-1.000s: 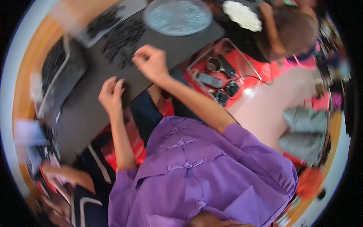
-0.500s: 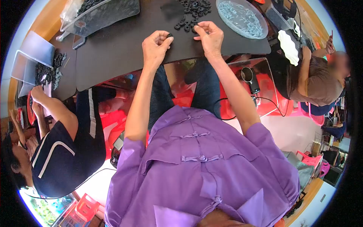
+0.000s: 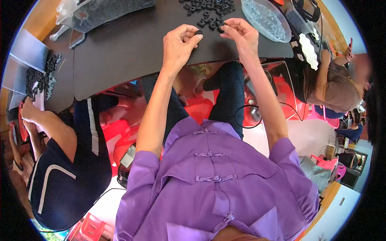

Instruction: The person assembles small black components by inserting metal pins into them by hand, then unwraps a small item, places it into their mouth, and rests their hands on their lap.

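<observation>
Pinched between the thumb and fingers of my left hand (image 3: 179,46) is a small black part (image 3: 198,33), partly covered by the fingertips. My right hand (image 3: 246,42) has its fingertips closed at another small black part (image 3: 220,29) along the near edge of a loose group on the table. More black parts (image 3: 207,17) lie scattered just beyond both hands; they look like little blocks with holes. To the right of my right hand stands a round clear tray (image 3: 286,37) holding many small pale-blue pieces.
The dark table (image 3: 120,60) curves in front of me. A clear bin (image 3: 116,18) with dark contents stands at the back left, near a phone-like object (image 3: 76,38). A person (image 3: 52,132) sits at the left, another person (image 3: 337,84) at the right. A cable (image 3: 245,108) hangs by my right arm.
The view has shifted a little, and both hands appear further right. My left hand still holds its black part. My right fingertips have closed in at a black part by the group.
</observation>
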{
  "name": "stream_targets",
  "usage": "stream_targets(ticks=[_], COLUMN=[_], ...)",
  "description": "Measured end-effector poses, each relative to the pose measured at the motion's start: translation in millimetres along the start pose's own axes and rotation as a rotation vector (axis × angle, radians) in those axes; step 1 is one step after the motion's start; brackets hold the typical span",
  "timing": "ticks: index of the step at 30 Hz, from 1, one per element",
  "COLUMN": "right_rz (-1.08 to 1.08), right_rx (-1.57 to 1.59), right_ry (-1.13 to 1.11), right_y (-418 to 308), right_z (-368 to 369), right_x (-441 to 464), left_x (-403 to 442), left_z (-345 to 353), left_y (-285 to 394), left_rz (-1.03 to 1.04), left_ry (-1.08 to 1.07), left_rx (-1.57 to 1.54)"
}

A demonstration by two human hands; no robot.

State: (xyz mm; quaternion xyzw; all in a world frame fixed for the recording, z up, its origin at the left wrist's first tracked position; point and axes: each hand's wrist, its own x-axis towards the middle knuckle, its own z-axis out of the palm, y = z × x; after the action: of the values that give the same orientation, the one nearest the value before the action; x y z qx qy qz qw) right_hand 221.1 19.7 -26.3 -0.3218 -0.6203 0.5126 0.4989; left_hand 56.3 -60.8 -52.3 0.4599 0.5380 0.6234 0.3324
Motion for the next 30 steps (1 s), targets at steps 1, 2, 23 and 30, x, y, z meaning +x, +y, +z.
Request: stream_targets(ticks=[1, 2, 23, 30], right_rz=[-0.036, -0.042, -0.168, -0.285], right_rx=[-0.092, -0.206, -0.432, -0.621], right_ry=[-0.052, -0.102, -0.331, -0.407], right_y=[-5, -9, -14, -26], right_z=[0, -2, 9, 11], right_x=[-1, -2, -9, -5], left_x=[1, 2, -3, -4], left_z=[0, 0, -1, 0], left_y=[-4, -9, -2, -5], left_rz=[-0.002, 0.023, -0.002, -0.002], left_ry=[-0.002, -0.027, -0.134, -0.137], left_rx=[0.001, 0.023, 0.123, 0.117])
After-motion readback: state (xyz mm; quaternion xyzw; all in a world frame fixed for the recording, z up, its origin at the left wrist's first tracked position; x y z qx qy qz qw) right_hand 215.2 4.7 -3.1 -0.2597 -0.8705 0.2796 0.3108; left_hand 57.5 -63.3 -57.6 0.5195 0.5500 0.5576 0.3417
